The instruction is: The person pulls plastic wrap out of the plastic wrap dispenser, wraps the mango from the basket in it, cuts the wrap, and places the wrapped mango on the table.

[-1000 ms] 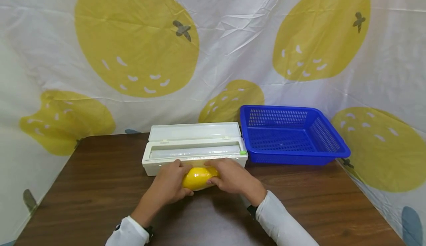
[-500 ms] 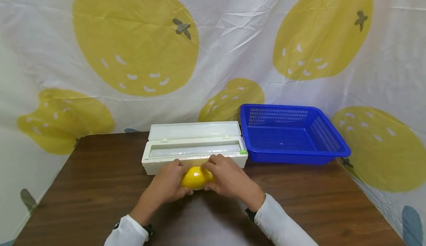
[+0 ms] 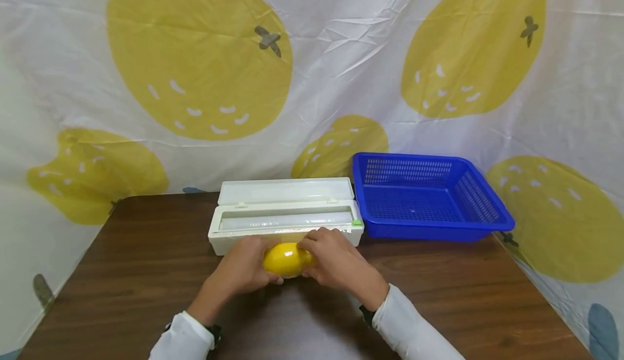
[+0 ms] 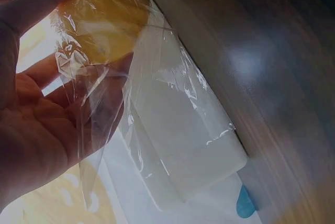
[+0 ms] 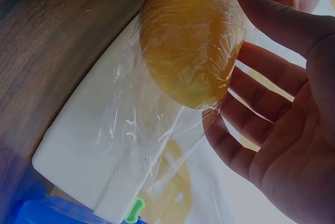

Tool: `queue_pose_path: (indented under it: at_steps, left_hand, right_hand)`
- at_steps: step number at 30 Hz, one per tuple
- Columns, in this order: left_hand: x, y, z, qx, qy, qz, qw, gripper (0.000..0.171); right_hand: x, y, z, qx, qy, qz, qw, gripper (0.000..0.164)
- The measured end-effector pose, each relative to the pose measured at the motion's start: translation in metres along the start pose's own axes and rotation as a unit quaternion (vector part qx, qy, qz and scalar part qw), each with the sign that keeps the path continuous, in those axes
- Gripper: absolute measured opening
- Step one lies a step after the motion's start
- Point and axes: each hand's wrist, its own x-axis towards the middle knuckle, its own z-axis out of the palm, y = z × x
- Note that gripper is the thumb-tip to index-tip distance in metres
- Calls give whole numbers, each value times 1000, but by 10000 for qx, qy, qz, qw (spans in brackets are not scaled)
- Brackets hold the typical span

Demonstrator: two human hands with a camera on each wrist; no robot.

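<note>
A smooth yellow oval fruit (image 3: pixel 286 260), its exact kind unclear, is held between both hands just in front of the white cling film dispenser (image 3: pixel 225 245). My left hand (image 3: pixel 244 265) grips its left end, thumb on the near side. The right hand (image 3: pixel 337 261) holds the opposite end between thumb and fingers. Clear cling film (image 4: pixel 93 130) covers the fruit in the left wrist view, with a loose flap hanging by the palm. From the right wrist, the film (image 5: pixel 123 122) stretches from the fruit to the dispenser. The fruit's underside is hidden from above.
The dispenser's lid (image 3: pixel 286 192) stands raised at the back, and a film roll (image 3: pixel 285 221) lies inside. A green slider (image 3: pixel 357 223) sits at its right end. Right beside it is a blue plastic basket (image 3: pixel 414 203). A lemon-print cloth (image 3: pixel 331 67) hangs behind the brown table (image 3: pixel 136 273).
The right hand has shifted its fingers and thumb around the fruit's right end. The fruit has turned slightly and moved a little left with the left hand. Dispenser and basket stay put.
</note>
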Motion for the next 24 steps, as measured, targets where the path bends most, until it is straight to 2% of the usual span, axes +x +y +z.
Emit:
queue_pose_path:
  at_steps: [6,19,24]
  left_hand:
    - [0,0,-2,-3,-160,-446,9989,66]
    - [0,-3,-3,-294,-206,-548,9978,57]
    - [0,-4,-3,-361,-219,-444,9981,55]
  right_hand:
    - [1,1,-1,48,-58,0,10000,47]
    - [2,5,4,-11,-78,-54,10000,55]
    - [3,5,6,-34,-81,-61,9999,58]
